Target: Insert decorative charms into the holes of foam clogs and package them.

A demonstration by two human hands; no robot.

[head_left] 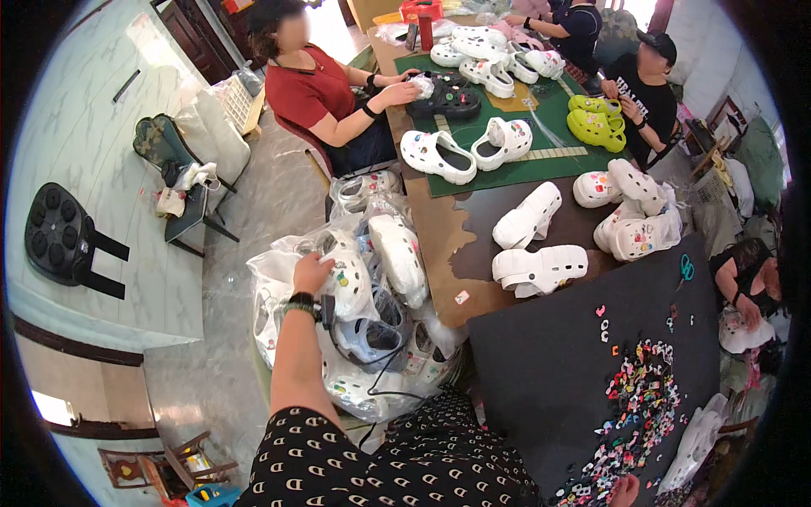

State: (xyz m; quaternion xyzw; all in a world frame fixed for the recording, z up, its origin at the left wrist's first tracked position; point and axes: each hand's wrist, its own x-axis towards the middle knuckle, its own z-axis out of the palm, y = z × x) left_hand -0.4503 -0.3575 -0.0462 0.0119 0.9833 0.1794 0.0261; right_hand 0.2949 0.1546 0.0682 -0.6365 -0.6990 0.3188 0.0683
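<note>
My left hand (312, 272) reaches into a heap of plastic-bagged clogs beside the table. Its fingers close at the edge of a bagged white clog (348, 275) with small charms on it. A blue clog (372, 334) and another white clog (397, 260) lie next to it in the same heap. Only part of my right hand (623, 490) shows at the lower edge, over the black table mat (532, 372). Its fingers look curled together, and what they hold, if anything, is hidden. Many small colourful shoe charms (642, 397) are scattered just beyond it.
Two plain white clogs (541, 269) lie past the mat. White decorated clogs (439, 156), a black clog (448, 97) and lime-green clogs (598, 127) stand on the green mat (541, 165). Teal scissors (686, 269) lie at the right. Co-workers handle clogs around the table.
</note>
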